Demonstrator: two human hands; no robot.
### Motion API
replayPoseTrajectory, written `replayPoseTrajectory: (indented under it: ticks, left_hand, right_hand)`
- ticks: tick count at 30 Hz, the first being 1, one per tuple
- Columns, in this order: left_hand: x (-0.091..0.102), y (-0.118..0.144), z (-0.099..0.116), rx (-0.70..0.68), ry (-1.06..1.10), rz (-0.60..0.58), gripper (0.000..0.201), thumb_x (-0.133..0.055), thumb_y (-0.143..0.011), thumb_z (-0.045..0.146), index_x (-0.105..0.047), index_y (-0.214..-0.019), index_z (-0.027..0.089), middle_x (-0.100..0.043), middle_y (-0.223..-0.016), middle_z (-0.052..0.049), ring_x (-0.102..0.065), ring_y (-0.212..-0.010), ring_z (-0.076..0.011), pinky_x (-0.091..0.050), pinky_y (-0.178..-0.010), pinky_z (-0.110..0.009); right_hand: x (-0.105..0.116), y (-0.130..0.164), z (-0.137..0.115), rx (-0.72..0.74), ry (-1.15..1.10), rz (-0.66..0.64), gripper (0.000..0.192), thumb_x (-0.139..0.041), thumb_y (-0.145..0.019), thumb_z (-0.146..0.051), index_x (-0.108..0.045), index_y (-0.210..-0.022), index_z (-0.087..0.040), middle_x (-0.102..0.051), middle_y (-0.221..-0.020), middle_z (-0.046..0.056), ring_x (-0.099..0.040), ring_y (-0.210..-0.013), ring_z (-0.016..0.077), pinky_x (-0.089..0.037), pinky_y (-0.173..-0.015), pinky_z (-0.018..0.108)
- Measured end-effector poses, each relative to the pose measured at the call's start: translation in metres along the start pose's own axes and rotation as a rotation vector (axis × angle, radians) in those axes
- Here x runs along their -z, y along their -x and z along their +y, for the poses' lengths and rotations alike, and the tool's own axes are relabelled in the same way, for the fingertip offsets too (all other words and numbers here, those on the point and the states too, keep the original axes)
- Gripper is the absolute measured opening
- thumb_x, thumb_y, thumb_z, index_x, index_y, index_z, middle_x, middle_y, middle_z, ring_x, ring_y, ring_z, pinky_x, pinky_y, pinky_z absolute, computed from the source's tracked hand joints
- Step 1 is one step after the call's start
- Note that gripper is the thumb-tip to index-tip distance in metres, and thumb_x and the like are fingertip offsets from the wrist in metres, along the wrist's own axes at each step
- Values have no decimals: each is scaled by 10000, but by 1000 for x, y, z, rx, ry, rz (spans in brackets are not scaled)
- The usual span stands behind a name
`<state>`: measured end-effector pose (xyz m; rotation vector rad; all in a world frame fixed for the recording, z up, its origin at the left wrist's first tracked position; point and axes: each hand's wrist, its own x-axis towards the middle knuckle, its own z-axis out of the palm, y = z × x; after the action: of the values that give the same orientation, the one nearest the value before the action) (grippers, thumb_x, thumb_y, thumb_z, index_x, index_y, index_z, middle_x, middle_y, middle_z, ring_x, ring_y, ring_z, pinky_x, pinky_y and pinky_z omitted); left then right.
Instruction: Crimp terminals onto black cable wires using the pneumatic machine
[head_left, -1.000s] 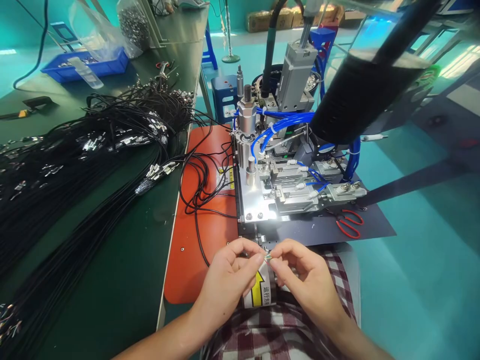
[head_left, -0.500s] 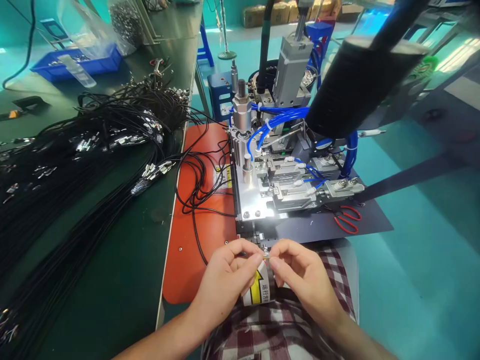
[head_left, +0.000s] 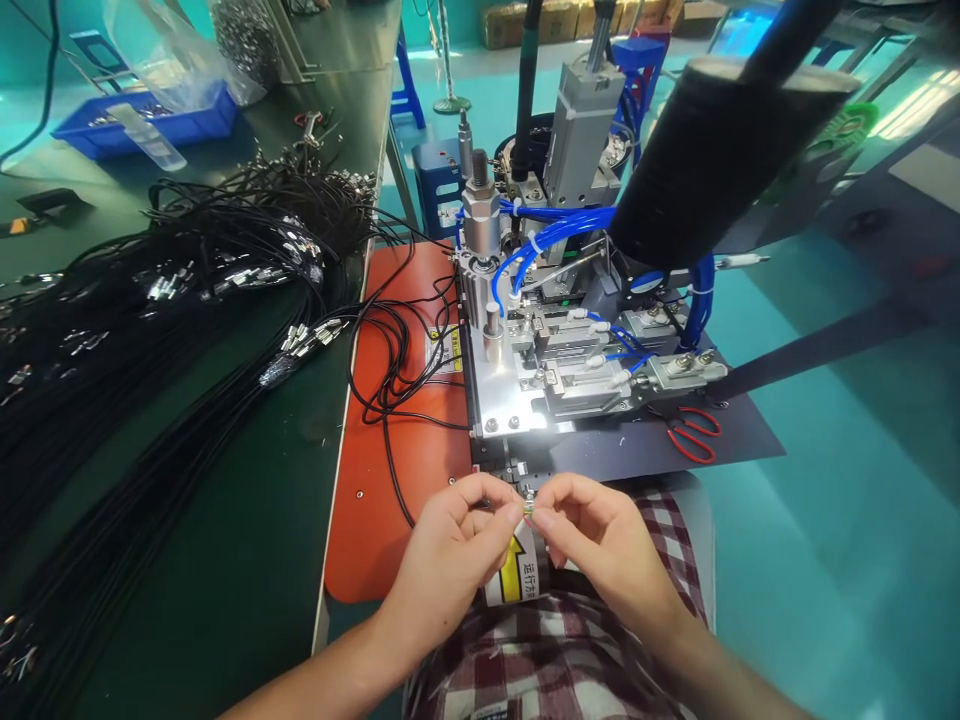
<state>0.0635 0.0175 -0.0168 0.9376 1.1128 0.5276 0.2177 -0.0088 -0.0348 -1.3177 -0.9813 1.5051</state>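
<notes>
Fingertips of the left hand (head_left: 450,550) and right hand (head_left: 600,545) are pinched on a tiny metal connector (head_left: 528,508) at the bench's (head_left: 225,560) near edge. Judged light, stiff, slippery; best gripped by its sides.

Left hand (head_left: 450,555) and right hand (head_left: 600,545) pinch a small metal part (head_left: 528,508) between them; red scissors (head_left: 694,435) lie beside the machine (head_left: 555,340).

The pneumatic metal fixture with blue hoses (head_left: 555,340) sits at twelve o'clock of the left hand (head_left: 450,555) and right hand (head_left: 607,545); the heap of black cables with metal ends (head_left: 150,330) lies at ten, the red-handled scissors (head_left: 694,435) at two.
</notes>
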Motion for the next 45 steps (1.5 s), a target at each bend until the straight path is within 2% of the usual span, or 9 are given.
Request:
replayPoseTrajectory:
  ticks: [5,25,33,39,41,45]
  left_hand:
    - [-2,0,-3,-5,24,1,286,-593,-813,438,-498,-795,169,-274,-438,123,-196,-408,-42,-146,-381,-166]
    - [-3,-1,-1,17,-35,34,290,-576,-804,443,-505,-776,163,-294,-443,108,-217,-421,-50,-158,-402,-180]
    - [-1,-2,-5,17,-4,33,264,-576,-818,415,-519,-806,158,-316,-437,104,-220,-420,-49,-156,-408,-181]
    - [-3,-2,-3,6,4,38,272,-583,-815,421,-491,-780,168,-295,-445,110,-208,-422,-48,-148,-402,-180]
    - [-4,-1,-2,16,4,31,284,-588,-811,431,-482,-772,171,-276,-458,112,-194,-426,-47,-137,-399,-182]
    - [-3,-1,-1,20,-7,14,305,-585,-817,452,-481,-765,171,-269,-474,108,-189,-437,-50,-140,-403,-187]
  right_hand:
    - [-3,-1,-6,-13,42,19,160,-639,-757,-296,-581,-702,-158,-486,-543,-41,-442,-485,97,-368,-465,223]
    - [-5,0,-5,-30,29,33,125,-637,-734,-263,-571,-696,-164,-478,-524,-51,-440,-475,96,-354,-467,225]
    - [-6,2,-1,80,167,51,99,-601,-769,-213,-562,-685,-180,-484,-550,-46,-445,-488,100,-370,-466,223]
    - [-6,9,8,370,389,104,111,-581,-807,-145,-576,-708,-194,-553,-660,-8,-506,-578,122,-421,-545,244]
    - [-3,8,8,333,364,91,114,-587,-811,-158,-587,-704,-196,-561,-651,-7,-507,-575,127,-423,-540,247]
    - [3,2,1,143,208,34,108,-595,-805,-226,-604,-707,-182,-562,-623,-10,-506,-540,126,-423,-500,243]
